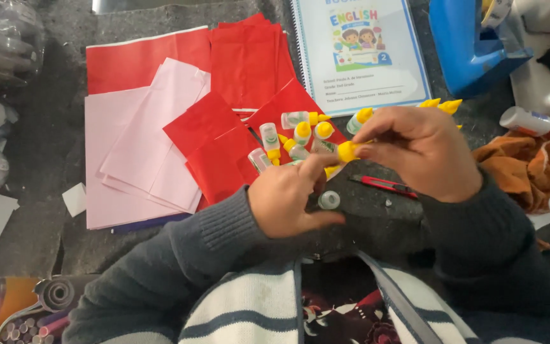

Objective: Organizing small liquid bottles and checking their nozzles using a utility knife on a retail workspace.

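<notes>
Nearest, at the near edge of the dark table (46,159): left hand (288,200), fingers curled, thumb and forefinger pinched on a small glue bottle (342,156) by its body; right hand (421,150) closed over the same bottle's yellow cap (347,151), fingertips clamped on it. Just below the hands, a clear loose cap (329,200) lying on the table; beside it, a red craft knife (386,185), flat, partly under the right wrist. Behind the hands, a cluster of small clear bottles (297,137) with yellow caps and green-marked labels, lying on red paper sheets (243,60). Left of these, pale pink paper sheets (128,159), stacked and overlapping. To the right, an orange cloth (529,165), crumpled, with a white tube (526,120) resting at its top. At the far edge, a spiral-bound workbook (364,51) with a white and blue cover; beside it, a blue container (472,44).
</notes>
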